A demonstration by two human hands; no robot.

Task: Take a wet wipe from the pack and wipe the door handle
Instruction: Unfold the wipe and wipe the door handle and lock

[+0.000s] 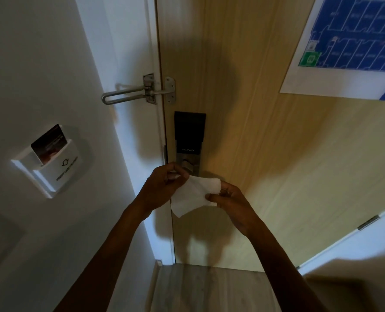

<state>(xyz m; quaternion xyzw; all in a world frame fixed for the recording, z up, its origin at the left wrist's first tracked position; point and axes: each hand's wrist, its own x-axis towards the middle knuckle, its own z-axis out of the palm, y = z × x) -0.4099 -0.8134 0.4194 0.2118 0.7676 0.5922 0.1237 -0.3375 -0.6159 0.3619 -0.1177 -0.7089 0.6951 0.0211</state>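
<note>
A white wipe (192, 195) is pinched at its edges by the left hand (164, 188) and right hand (231, 202); the door handle is largely hidden behind them, below the lock (189, 134).

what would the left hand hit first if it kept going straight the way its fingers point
Probably the lower part of the smart lock on the door: the left hand, pinching the wet wipe, points straight at it. Depth is unclear.
</note>
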